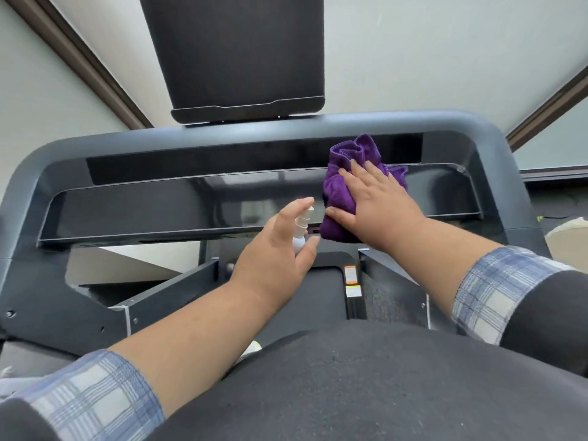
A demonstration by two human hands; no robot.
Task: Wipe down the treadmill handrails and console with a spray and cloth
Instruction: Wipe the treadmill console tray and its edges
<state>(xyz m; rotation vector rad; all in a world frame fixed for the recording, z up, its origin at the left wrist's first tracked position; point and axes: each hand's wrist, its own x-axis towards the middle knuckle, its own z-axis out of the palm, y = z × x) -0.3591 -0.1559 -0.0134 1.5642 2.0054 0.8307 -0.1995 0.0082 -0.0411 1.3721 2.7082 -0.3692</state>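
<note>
A purple cloth [342, 189] lies bunched on the glossy black console panel [159, 208] of the treadmill, right of centre. My right hand [378, 205] presses flat on the cloth with straight fingers. My left hand [280, 249] holds a small white spray bottle [302, 227] just left of the cloth, the forefinger over its nozzle. The dark grey handrail frame [38, 173] curves round the console on both sides.
A black screen [235, 52] stands upright behind the console. The treadmill belt and a label strip [351, 281] lie below the console. Grey walls with brown trim surround the machine. A pale object [566, 237] sits at the right edge.
</note>
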